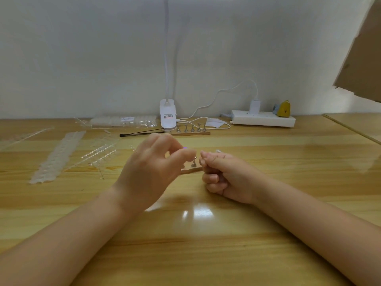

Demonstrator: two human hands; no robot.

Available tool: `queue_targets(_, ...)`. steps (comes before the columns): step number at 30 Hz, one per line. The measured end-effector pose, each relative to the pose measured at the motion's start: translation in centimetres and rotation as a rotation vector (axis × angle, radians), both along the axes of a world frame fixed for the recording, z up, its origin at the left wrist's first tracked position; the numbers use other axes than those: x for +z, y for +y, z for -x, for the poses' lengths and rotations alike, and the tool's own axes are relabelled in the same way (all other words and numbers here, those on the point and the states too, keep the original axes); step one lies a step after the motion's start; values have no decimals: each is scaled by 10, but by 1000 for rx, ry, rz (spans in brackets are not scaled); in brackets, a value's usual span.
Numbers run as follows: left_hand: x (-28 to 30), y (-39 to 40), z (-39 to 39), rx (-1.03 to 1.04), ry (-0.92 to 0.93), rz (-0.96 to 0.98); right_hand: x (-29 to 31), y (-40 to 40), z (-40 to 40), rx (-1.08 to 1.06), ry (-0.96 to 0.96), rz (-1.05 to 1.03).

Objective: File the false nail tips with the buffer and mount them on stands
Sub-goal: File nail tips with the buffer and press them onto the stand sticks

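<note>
Two hands: meet at mid-table over a small metal stand [193, 163] on a wooden base strip [190, 171].
Left hand [152, 168]: fingers curled, thumb and forefinger pinched together just above the stand's top; whatever they pinch is too small and clear to make out, probably a nail tip.
Right hand [224, 176]: lower fingers curled into the palm, thumb and forefinger closed beside the stand; a pale sliver [218, 151] shows above the knuckles, and I cannot tell whether it is a tip or the buffer.
Nail tips: judged feather-light, thin, springy plastic, glossy and slippery; easy to flick away or crack if squeezed flat.
Where to hold: by the side edges, near the root end, with fingertip pads only, leaving the underside free to meet the stand's head.
Spare stock: clear strips of tips [59, 153] lie to the left, with a packet [123, 121] behind them.
Second rack: a row of five stands [191, 129] sits farther back, apparently bare.
Surface: varnished pale wood table [206, 244], smooth, with lamp glare; a dropped clear tip would be hard to spot.
Room: plain white wall, clip lamp [168, 116], power strip [262, 118] with cable, cardboard at upper right.
</note>
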State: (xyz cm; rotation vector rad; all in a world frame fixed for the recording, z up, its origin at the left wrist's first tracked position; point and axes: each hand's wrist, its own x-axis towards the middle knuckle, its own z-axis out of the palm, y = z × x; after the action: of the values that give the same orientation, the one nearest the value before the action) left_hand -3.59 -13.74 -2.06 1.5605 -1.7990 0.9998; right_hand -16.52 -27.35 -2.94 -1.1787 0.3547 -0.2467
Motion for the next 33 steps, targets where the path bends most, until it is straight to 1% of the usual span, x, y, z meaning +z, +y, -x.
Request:
queue_targets(1, -1, 0, 2, -21, -6, 5, 0, 0, 0, 8, -5, -4)
queue_targets(3, -5, 0, 14, -110, -85, -5, 0, 0, 1, 58, -8, 39)
queue_targets(5, -6, -1, 19, -127, -140, -36, 1, 2, 1, 94, -5, 80)
queue_targets(8, -1, -1, 5, -11, -48, -20, 1, 1, 1, 27, 9, 19)
queue_targets(10, -1, -1, 1, 16, -6, 13, 1, 1, 1, -3, 9, -8)
queue_targets(13, -7, -2, 14, -117, -81, 11, 1, 3, 2, 36, -1, 42)
queue_targets(15, -8, -3, 17, -144, -120, -11, 2, 4, 1, 72, -5, 80)
queue_targets(19, -3, -2, 3, 14, -98, 43, -1, 1, 0, 13, -16, 5)
queue_targets(20, -3, -1, 3, 27, -98, 54, -1, 1, 0, 7, -26, -10)
queue_targets(25, -5, -2, 11, -31, -99, 67, -2, -1, 1, 28, -46, -51)
queue_targets(29, -3, -2, 2, -32, -13, 78, -3, 0, 0, 9, -52, -46)
queue_targets(31, -6, -4, 9, -83, -47, 99, -3, 0, 0, 18, -48, -27)
queue_targets(33, -10, -5, 19, -131, -120, 86, -2, 1, 1, 56, -22, 33)
